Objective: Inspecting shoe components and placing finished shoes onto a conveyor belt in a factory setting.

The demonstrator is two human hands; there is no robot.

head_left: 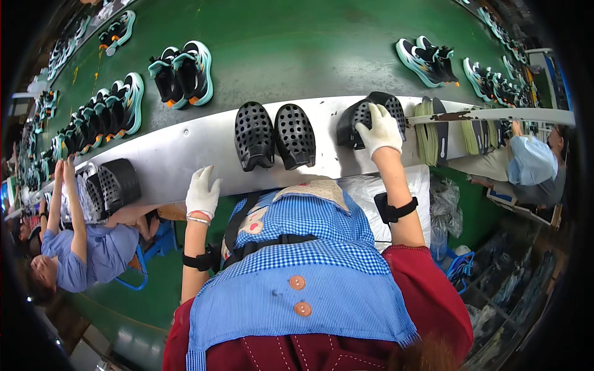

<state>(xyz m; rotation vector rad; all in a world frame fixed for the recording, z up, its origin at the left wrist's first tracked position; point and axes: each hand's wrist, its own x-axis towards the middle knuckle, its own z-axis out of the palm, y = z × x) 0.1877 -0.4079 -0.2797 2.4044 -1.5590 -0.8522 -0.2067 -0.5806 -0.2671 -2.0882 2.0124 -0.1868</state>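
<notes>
My right hand (380, 131), in a white glove, reaches onto a pair of black perforated shoe forms (351, 125) at the right of the metal ledge. Its thumb and fingers grip the tops of these forms and partly hide them. Left of them, a second pair of black shoe forms, full of round holes, lies side by side: one form (254, 136) and its mate (295, 136). My left hand (203, 194), also gloved in white, hovers by the ledge's near edge with fingers apart and nothing in it.
Green insoles (427, 133) stand in bundles on the metal ledge (204, 139), right of my right hand. Beyond it, sneakers (180, 74) line the green table (297, 49). More black forms (119, 184) sit at left, near a seated co-worker (93, 253). Another person (538, 167) is at far right.
</notes>
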